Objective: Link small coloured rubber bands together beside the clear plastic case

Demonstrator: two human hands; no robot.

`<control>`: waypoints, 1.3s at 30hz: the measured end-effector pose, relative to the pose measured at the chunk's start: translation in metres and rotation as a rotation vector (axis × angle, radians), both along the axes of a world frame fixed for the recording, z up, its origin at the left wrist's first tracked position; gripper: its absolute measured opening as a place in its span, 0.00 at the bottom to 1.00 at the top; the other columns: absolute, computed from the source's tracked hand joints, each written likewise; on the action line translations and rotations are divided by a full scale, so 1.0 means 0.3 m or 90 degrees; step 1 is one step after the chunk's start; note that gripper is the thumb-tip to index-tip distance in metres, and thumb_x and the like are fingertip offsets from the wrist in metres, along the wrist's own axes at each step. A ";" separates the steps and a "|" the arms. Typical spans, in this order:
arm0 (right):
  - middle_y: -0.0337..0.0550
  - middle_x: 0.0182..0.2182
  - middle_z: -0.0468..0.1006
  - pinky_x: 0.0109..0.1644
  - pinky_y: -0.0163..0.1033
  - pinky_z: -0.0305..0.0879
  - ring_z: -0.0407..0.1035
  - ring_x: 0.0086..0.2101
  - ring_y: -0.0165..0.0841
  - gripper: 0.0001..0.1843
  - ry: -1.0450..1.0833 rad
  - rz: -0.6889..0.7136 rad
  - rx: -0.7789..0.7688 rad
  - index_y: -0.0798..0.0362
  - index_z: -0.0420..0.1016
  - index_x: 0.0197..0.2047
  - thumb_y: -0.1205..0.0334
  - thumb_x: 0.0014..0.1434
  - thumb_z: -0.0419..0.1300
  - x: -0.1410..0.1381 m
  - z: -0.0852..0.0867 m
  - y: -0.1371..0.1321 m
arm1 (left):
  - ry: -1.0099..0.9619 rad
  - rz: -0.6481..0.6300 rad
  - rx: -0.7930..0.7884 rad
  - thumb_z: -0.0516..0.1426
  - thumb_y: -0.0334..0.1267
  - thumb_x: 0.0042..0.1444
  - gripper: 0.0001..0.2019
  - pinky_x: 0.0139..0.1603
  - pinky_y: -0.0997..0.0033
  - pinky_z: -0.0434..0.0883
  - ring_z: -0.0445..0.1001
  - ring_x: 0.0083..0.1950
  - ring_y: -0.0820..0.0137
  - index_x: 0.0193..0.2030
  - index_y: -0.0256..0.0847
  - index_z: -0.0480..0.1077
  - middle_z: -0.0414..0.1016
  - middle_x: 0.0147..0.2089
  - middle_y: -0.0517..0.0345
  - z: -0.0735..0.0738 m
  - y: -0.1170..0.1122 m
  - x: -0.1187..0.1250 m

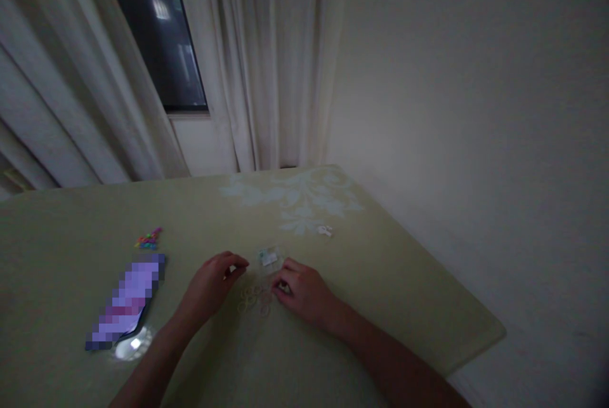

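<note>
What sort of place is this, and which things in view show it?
Probably a room in a home, at night: pale curtains hang beside a dark window, and a table with a leaf pattern stands near a plain wall.

The room is dim, with no lamp in view. A pale green tabletop (419, 294) fills the lower half of the view, with a faint white leaf print (297, 202) near its far edge. Behind it hang light, pleated curtains (266, 59), parted over a window (157, 33). The pane is dark, with a few bright reflections. A bare whitish wall (476, 78) runs along the right, close beside the tabletop's edge.
</note>
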State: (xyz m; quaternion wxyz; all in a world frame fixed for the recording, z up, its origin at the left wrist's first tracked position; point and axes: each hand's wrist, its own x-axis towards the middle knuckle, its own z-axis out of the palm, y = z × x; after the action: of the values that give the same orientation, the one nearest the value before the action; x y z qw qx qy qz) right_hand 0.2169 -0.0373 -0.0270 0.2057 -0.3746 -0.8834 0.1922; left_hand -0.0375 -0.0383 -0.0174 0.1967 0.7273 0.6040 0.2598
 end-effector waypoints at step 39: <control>0.39 0.32 0.77 0.37 0.34 0.65 0.70 0.33 0.31 0.07 0.373 -0.045 -0.283 0.54 0.77 0.41 0.58 0.67 0.61 -0.080 -0.031 -0.014 | -0.215 -0.093 -0.102 0.59 0.46 0.61 0.12 0.45 0.66 0.76 0.82 0.41 0.61 0.41 0.43 0.82 0.86 0.40 0.55 0.060 -0.087 0.029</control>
State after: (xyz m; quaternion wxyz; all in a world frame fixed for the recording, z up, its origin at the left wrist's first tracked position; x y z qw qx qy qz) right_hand 0.1929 -0.0414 -0.0364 0.3705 -0.3695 -0.7102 0.4711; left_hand -0.0287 -0.0645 0.0006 0.3707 0.6972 0.5270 0.3143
